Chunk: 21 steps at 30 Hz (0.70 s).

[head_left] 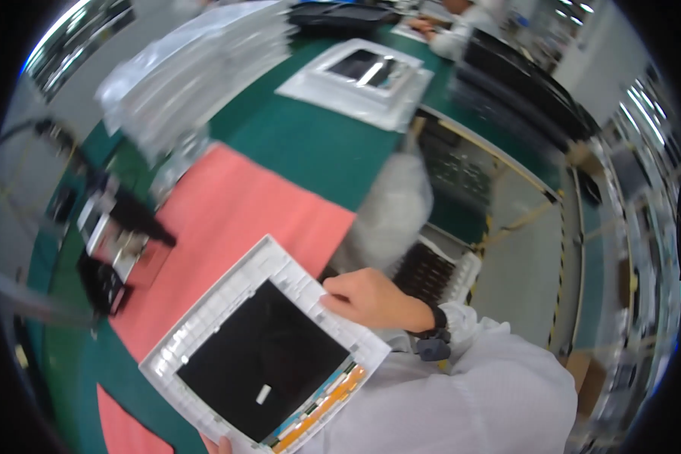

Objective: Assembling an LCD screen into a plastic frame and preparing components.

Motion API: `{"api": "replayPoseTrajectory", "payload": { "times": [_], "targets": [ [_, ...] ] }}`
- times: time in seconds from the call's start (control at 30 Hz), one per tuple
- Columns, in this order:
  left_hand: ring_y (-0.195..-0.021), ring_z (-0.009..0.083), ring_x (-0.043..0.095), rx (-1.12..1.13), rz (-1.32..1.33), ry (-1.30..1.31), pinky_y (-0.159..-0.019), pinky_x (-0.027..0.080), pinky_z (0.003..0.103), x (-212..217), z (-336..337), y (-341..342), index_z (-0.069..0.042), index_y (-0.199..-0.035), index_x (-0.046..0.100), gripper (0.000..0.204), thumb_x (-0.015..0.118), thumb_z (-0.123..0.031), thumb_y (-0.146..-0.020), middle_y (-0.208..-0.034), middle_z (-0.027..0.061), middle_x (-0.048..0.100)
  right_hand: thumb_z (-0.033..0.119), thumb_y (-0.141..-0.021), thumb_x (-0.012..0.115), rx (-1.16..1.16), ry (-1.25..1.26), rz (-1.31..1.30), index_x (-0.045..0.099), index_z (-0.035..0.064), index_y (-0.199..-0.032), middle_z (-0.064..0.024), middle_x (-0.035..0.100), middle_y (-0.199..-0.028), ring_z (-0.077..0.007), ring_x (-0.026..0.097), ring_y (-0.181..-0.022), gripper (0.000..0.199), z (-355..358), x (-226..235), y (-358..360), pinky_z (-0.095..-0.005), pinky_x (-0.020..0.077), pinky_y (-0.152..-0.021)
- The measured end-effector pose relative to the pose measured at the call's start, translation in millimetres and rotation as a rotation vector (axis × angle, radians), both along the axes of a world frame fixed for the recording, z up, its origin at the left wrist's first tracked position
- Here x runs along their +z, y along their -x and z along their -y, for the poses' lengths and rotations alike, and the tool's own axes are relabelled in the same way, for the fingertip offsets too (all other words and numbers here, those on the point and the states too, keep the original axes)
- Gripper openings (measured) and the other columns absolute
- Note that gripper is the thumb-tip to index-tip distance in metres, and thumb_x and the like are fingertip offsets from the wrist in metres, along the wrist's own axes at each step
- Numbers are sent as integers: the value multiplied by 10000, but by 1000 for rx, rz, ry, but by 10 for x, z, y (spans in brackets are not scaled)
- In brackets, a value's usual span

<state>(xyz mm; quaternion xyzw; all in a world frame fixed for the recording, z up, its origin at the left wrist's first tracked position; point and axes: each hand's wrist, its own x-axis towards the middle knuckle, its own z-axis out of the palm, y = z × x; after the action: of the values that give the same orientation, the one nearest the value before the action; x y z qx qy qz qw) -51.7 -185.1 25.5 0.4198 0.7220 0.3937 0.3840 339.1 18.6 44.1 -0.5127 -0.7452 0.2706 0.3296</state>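
Observation:
A white plastic frame [284, 266] lies tilted in front of me, its inner side up, with a black display panel [268, 363] set into it. Along the panel's lower right edge runs an orange strip [321, 408] beside small green and blue parts. On the black surface is a small white label [263, 394]. My right hand [374, 297] is closed on the frame's right edge, fingers curled. Of my left hand [221, 446] only fingertips show at the bottom, against the frame's lower left edge; the rest is hidden beneath it.
A pink mat [227, 204] covers part of the green table [295, 144]. A metal and black fixture [129, 234] stands on the left. Farther back are a wrapped stack [197, 68], another framed screen [367, 72] and black trays [522, 87]. A person [469, 30] works beyond.

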Motion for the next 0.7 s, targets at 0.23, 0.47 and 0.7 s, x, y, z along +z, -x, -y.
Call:
{"api": "replayPoseTrajectory", "payload": {
  "times": [0.23,0.47,0.7],
  "targets": [
    [-1064,478,551,-312,-312,-106,-933,440,520,-177,-629,143,65,-1240,555,720,770,-441,-775,-1147,292,590,224,-903,619,-188,-25,-58,502,21,-718,-165,503,-634,-355,526,-578,299,225,-73,-126,-420,399,-526],
    [-1004,276,546,171,651,239,-895,466,420,-33,-1000,-48,74,-1230,515,445,494,-311,-1010,-1142,184,579,230,-910,612,-240,-60,-42,497,20,-706,-170,499,-608,-361,513,-551,314,238,-156,-32,-423,385,-513],
    [-981,322,590,70,697,307,-869,498,457,-438,-815,202,-1,-1263,496,500,468,-426,-1000,-1094,158,594,250,-898,606,-202,-1,-11,514,27,-695,-188,533,-633,-385,550,-601,315,175,-46,-33,-459,400,-540]
  ]
}}
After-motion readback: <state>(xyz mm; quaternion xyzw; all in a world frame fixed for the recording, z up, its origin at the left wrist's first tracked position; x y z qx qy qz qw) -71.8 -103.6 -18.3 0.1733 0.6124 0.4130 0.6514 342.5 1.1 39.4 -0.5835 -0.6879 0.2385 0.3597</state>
